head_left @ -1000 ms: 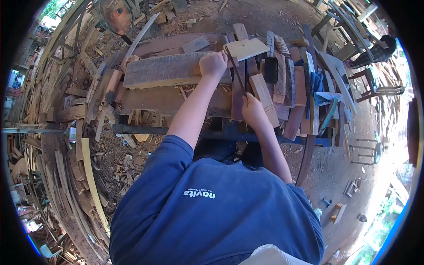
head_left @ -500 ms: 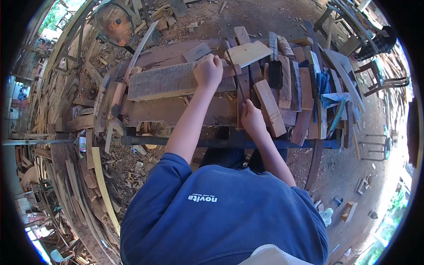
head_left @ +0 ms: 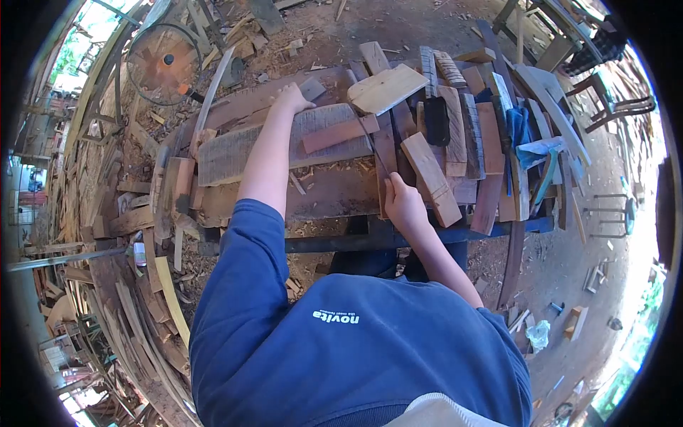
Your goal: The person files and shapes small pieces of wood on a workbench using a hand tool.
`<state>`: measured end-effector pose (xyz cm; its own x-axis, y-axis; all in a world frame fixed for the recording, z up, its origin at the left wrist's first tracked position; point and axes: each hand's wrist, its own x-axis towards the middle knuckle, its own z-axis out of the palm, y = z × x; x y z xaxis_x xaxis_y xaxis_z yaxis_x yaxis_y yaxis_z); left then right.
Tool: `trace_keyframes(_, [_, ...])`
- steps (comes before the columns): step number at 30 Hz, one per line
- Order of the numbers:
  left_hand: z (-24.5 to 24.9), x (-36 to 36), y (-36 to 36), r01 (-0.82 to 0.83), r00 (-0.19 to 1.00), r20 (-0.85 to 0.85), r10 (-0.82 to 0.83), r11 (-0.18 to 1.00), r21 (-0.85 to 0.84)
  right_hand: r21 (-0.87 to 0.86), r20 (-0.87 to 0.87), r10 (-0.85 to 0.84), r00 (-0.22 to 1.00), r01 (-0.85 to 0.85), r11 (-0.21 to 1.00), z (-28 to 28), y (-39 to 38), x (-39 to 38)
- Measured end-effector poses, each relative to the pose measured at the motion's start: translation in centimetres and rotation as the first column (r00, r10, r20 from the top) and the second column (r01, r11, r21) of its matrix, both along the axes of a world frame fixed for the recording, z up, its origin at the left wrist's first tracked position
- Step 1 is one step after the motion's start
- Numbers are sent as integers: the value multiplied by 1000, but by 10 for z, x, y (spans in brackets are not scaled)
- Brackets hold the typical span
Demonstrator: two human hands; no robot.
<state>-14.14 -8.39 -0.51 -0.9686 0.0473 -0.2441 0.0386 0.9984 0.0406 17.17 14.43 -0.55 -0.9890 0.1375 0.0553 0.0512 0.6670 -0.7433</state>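
Observation:
My right hand (head_left: pixel 405 203) is closed around the lower end of a long, thin dark tool (head_left: pixel 376 148), which slants up and left to the end of a reddish wood strip (head_left: pixel 338 135). That strip lies across a weathered grey plank (head_left: pixel 242 146) on the bench. Beyond the plank, my left hand (head_left: pixel 290 98) reaches out with thumb and fingers apart, right beside a small grey wood block (head_left: pixel 311 88). A pale board (head_left: pixel 388 88) rests just past the tool's tip. Near my right hand lies a brown wood block (head_left: pixel 431 179).
Several wood pieces crowd the bench's right side, with a black case-like object (head_left: pixel 436 121) and a blue cloth (head_left: pixel 519 127) among them. A round fan (head_left: pixel 165 64) stands at the far left. On the right are a chair (head_left: pixel 612 103) and a stool (head_left: pixel 613 215).
My left hand has let go of the reddish wood strip, which now lies on the grey plank, and has moved left and away. My right hand has lowered slightly with the thin tool.

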Motion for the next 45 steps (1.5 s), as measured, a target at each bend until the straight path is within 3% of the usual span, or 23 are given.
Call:
trace_keyframes(3, [3,-1,1,-52,995,85,55,998,-31,-56,-31,-24,999,22,998,-4,1,0])
trace_keyframes(9, [19,8,4,36,996,-81,-44,995,-95,-258,-44,-69,997,55,964,0,9,-2])
trace_keyframes(11, [31,12,3,54,994,-104,-45,994,90,-268,-33,-95,995,83,960,2,13,-9])
trace_keyframes(12, [39,15,3,59,993,-104,-49,994,90,-278,-18,-118,993,108,954,4,16,-13])
trace_keyframes(14, [50,27,2,213,952,-272,-136,937,277,-324,-12,-145,989,133,937,13,17,-25])
trace_keyframes(17, [59,52,1,358,926,-270,-263,836,415,-401,-71,-191,979,148,904,13,8,-54])
trace_keyframes(19, [60,70,1,373,924,-245,-293,834,408,-434,-127,-218,967,144,889,6,0,-72])
trace_keyframes(25, [57,97,-2,355,934,-217,-284,802,481,-512,79,-189,979,202,835,-9,-17,-104])
trace_keyframes(27, [57,102,-3,338,941,-186,-283,816,470,-694,129,-198,972,232,681,-6,-22,-102])
trace_keyframes(28, [59,104,-2,337,941,-186,-281,815,472,-692,129,-198,972,231,683,-7,-22,-101])
trace_keyframes(30, [61,108,-3,306,952,-138,-274,812,498,-800,199,-209,957,282,530,-9,-24,-99])
trace_keyframes(33, [59,113,-7,309,950,-140,-278,795,521,-793,242,-226,944,326,514,-11,-27,-97])
trace_keyframes(36, [58,117,-5,241,970,-117,-214,773,587,-807,172,-246,954,280,521,-12,-29,-101])
trace_keyframes(40, [61,126,14,217,975,-152,-160,826,521,-819,186,-207,960,268,508,-10,-26,-103])
trace_keyframes(43, [52,139,42,276,900,-420,-116,897,345,-763,106,-193,975,204,613,-13,-27,-102])
trace_keyframes(45, [35,140,57,240,880,-469,-73,920,308,-417,-121,-359,925,281,864,-8,-34,-96])
